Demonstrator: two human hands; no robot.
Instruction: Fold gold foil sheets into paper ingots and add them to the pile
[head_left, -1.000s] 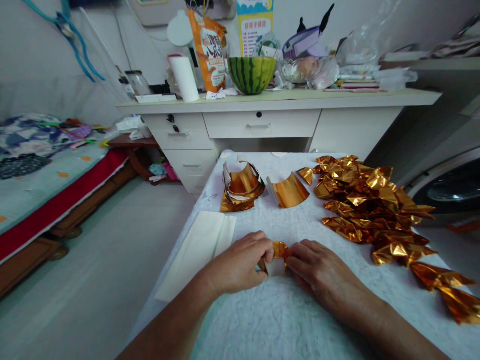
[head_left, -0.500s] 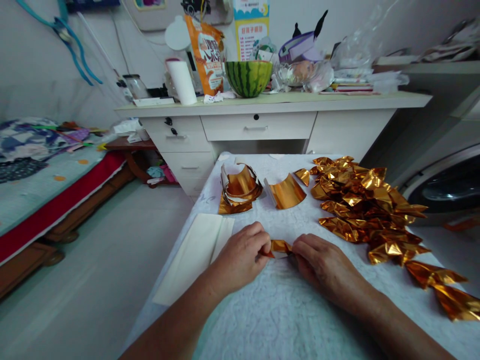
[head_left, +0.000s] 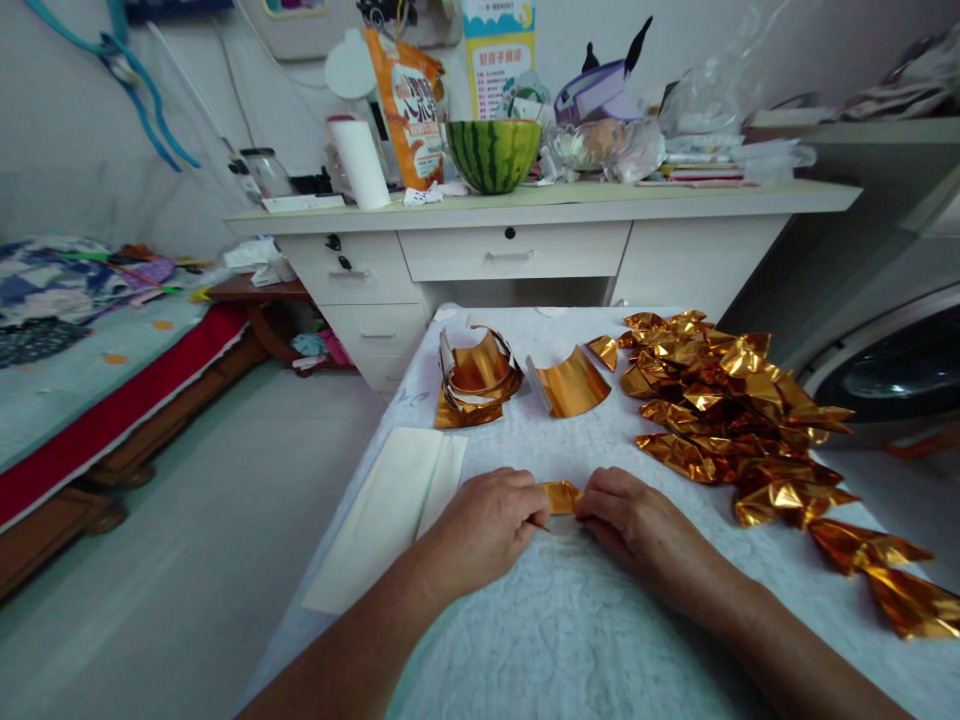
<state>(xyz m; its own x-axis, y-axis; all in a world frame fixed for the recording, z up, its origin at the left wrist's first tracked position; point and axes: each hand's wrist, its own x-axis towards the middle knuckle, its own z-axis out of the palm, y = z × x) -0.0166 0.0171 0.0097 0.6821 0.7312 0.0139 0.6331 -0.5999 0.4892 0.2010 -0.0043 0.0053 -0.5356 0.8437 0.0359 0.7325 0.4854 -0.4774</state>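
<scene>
Cloth-covered desk [head_left: 510,640] | gold foil piece [head_left: 559,497] lies crosswise between left hand [head_left: 487,515] and right hand [head_left: 634,515], equally near | fingers [head_left: 600,503] pinch opposite ends

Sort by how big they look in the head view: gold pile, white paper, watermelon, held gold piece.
Gold pile
White paper
Watermelon
Held gold piece, partly covered, judged by its visible part

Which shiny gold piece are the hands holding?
The small gold piece, one end in the left hand, the other in the right hand. The curved sheet, the looped bundle and the heap lie apart, touched by neither hand.
</scene>
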